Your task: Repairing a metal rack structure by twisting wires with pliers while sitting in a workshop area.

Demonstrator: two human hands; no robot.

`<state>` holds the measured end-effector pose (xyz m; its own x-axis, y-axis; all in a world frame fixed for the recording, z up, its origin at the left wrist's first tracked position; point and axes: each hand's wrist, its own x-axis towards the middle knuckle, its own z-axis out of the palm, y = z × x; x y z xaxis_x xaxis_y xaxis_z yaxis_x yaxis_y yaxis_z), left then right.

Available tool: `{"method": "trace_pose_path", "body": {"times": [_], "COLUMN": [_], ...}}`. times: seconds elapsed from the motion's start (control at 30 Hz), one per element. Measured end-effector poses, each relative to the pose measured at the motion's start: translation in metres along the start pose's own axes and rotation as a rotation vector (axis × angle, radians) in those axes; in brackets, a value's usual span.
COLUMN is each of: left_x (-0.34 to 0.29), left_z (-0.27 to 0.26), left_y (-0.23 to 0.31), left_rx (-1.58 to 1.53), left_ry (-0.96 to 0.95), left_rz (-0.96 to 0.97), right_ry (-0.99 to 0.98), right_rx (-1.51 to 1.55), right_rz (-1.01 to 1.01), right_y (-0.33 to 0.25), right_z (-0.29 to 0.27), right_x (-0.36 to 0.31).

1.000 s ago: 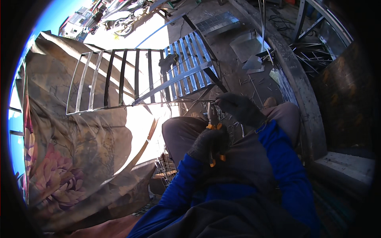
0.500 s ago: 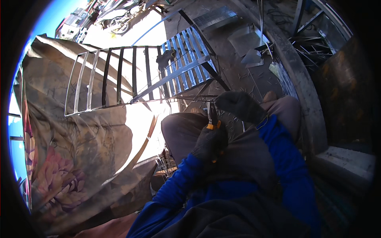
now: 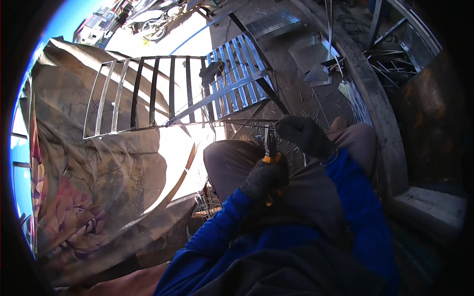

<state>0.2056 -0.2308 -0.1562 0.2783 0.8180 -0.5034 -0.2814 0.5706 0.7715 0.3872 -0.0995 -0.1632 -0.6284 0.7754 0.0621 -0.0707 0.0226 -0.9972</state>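
Observation:
Dark gloves cover both of my hands. My left hand [image 3: 266, 176] is closed round the orange grips of a pair of pliers [image 3: 269, 143], above my lap. The pliers' jaws point away from me and meet the end of some thin dark metal rods [image 3: 249, 122]. Just right of the jaws, my right hand [image 3: 305, 134] is closed at the end of these rods, fingers curled. How many rods it grips is hidden by the glove. Beyond the hands stands a slatted metal frame [image 3: 170, 91], with a dark cloth-like thing [image 3: 211, 72] on it.
A brown flowered cloth [image 3: 113, 182] hangs on the left. Metal sheets [image 3: 308, 52], a bundle of thin rods [image 3: 356, 101] and scattered bits of wire lie on the floor at the right, beside a concrete ledge [image 3: 368, 79]. A motorcycle [image 3: 155, 28] stands far off.
The whole view has shifted slightly. Both hands, the pliers and the rods keep nearly the same places relative to each other.

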Motion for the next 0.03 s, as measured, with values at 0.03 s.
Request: {"method": "trace_pose_path", "body": {"times": [0.03], "left_x": [0.0010], "left_z": [-0.0024], "left_y": [-0.0016], "left_rx": [-0.032], "left_ry": [-0.036], "left_rz": [0.026], "right_ry": [-0.002], "right_rx": [0.022], "right_rz": [-0.005], "right_y": [-0.0003], "right_z": [0.0000], "right_x": [0.0023]}}
